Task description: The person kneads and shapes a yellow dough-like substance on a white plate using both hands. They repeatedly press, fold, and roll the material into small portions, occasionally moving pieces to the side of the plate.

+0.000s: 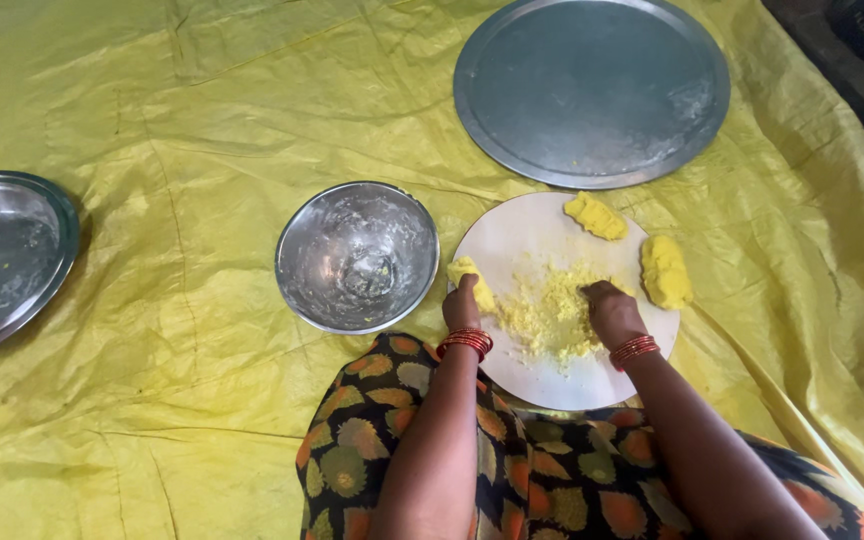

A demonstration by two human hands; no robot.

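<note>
Patterned cloth (512, 470) in black with orange and green leaf shapes lies nearest the camera, covering the person's lap at the bottom edge of the view. Both forearms extend from it toward 12 o'clock, each with red bangles at the wrist.

Left hand (461, 302): fingers drawn together and curled, resting on a small lump of yellow dough (472, 280) at the 9 o'clock edge of the round white board (532, 235). Whether the lump is truly gripped or only pressed cannot be told; it runs roughly from 11 to 5 o'clock.

Right hand (610, 308): knuckles up, fingers bent under, pressing into the crumbled yellow dough (550, 312) spread across the board's centre. No piece is seen held in it. Both hands stand apart, the crumbs between them.

Two further dough pieces sit on the board: an oblong piece (595, 215) at about 1 o'clock, long axis from 10 to 4 o'clock, and a larger piece (666, 271) at the 3 o'clock rim, long axis near 12 to 6.

Surroundings: a steel bowl (357, 256) just beside the board at 9 o'clock, dusted inside; a large round steel tray (592, 90) at 12 o'clock; a steel plate (7, 255) well apart at the left edge. All rest on a yellow plastic sheet (172, 120).
</note>
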